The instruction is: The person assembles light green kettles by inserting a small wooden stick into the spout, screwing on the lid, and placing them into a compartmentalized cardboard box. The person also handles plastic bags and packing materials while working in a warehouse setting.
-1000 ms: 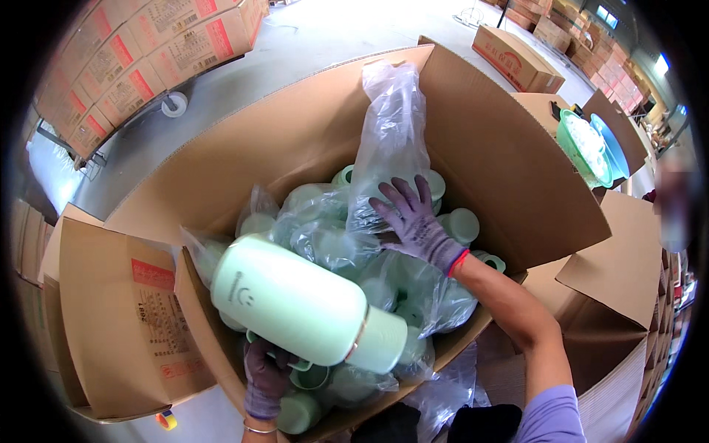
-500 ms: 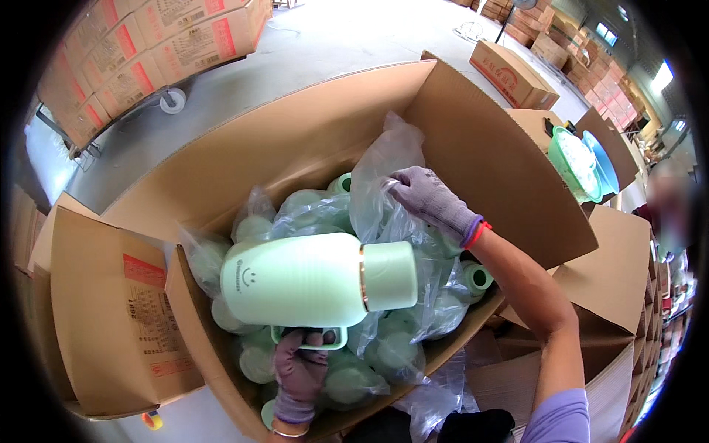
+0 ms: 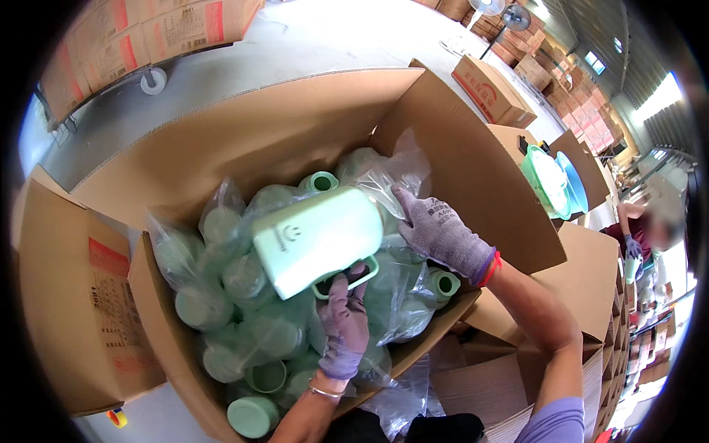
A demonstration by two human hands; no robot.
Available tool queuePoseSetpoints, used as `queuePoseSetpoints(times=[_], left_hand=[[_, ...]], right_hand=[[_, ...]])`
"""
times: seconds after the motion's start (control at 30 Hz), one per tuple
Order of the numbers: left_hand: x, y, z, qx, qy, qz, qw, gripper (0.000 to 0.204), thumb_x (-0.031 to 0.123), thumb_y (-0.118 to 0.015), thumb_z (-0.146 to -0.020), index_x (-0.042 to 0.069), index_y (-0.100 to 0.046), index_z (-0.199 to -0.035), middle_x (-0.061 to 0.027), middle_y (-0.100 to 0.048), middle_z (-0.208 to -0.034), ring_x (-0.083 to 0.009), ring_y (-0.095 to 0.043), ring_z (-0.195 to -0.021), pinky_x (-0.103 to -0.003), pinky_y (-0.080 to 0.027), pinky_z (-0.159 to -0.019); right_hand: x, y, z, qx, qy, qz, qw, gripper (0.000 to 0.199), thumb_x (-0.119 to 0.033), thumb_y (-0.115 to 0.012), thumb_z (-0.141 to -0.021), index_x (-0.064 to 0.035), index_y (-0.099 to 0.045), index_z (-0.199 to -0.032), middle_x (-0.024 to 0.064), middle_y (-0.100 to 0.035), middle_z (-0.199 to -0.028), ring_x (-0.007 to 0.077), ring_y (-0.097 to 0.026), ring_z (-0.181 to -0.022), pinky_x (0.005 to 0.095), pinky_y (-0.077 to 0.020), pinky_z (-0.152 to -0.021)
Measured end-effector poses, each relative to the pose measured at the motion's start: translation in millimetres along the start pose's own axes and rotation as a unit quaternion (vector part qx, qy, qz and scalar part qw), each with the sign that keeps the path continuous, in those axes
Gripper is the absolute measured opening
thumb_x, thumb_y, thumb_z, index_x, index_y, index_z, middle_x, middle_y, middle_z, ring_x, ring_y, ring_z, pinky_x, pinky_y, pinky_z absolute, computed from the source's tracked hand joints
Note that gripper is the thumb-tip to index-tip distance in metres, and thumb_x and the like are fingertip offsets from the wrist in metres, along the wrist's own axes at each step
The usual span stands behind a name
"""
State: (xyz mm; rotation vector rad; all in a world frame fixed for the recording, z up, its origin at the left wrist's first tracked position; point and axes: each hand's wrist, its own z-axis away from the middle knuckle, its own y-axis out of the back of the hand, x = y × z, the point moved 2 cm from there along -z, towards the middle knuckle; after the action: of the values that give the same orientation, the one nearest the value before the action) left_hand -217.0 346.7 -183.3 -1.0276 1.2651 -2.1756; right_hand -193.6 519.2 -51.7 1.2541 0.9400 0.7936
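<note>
In the head view, a light green jug [image 3: 314, 236] is held by the left hand [image 3: 344, 325]: its handle [image 3: 374, 270] is gripped by the gloved fingers, which are curled closely around it. The jug is kept above and to the left of these fingers, tilted, with its smiling print turned upward. By the right hand [image 3: 447, 232], also gloved, a clear plastic bag [image 3: 378, 184] is pinched; the fingers are held narrow on it. The right end of the jug is found just beside the right fingers, but it is partly hidden, so its contact with the bag cannot be told. Under both hands, many wrapped jugs [image 3: 269, 340] are contained in a big open carton [image 3: 244, 122]. One open green neck [image 3: 320, 181] is seen to the left of the right fingers. Farther to their right, a green basin [image 3: 538, 190] and a blue basin [image 3: 574, 181] are placed together.
</note>
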Motion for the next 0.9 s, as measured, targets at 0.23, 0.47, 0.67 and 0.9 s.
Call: queuePoseSetpoints(times=[0.23,0.47,0.67,0.9], left_hand=[[9,-35,-8,-0.083,0.029,-0.098,0.991,0.030,0.017,-0.057,-0.098,-0.001,-0.049,-0.119,-0.0113,-0.065,-0.109,-0.0215,-0.066,-0.107,-0.036,-0.056,-0.091],[-16,-40,-17,-0.151,-0.097,-0.400,0.899,0.028,0.015,-0.057,-0.098,-0.001,-0.054,-0.120,-0.0117,-0.065,-0.108,-0.0236,-0.067,-0.099,-0.036,-0.058,-0.085],[-20,-26,3,-0.177,-0.024,-0.247,0.952,0.041,0.016,-0.057,-0.097,-0.003,-0.045,-0.131,-0.0082,-0.061,-0.113,-0.0171,-0.061,-0.101,-0.032,-0.049,-0.089],[-3,-28,8,-0.192,0.022,-0.286,0.938,0.042,0.019,-0.058,-0.096,-0.002,-0.045,-0.130,-0.0085,-0.062,-0.107,-0.0141,-0.063,-0.095,-0.029,-0.049,-0.084]], right_hand=[[-9,0,25,-0.077,0.037,0.145,0.986,0.074,-0.012,-0.057,-0.086,0.0046,-0.022,-0.149,0.0170,-0.064,-0.069,0.0346,-0.065,-0.060,0.0458,-0.0522,-0.058],[-41,-21,47,0.030,0.166,0.047,0.985,0.066,-0.011,-0.059,-0.085,0.0008,-0.035,-0.145,0.0102,-0.059,-0.072,0.0258,-0.060,-0.053,0.0365,-0.0496,-0.052],[-8,45,-12,0.191,0.047,-0.160,0.967,0.035,-0.008,-0.057,-0.087,-0.0063,-0.061,-0.122,0.0143,-0.060,-0.067,0.0266,-0.061,-0.059,0.0386,-0.0502,-0.061],[-10,62,-7,0.040,0.051,-0.141,0.988,0.032,-0.012,-0.057,-0.088,-0.0032,-0.062,-0.119,0.0190,-0.065,-0.075,0.0269,-0.064,-0.062,0.0366,-0.0529,-0.068]])
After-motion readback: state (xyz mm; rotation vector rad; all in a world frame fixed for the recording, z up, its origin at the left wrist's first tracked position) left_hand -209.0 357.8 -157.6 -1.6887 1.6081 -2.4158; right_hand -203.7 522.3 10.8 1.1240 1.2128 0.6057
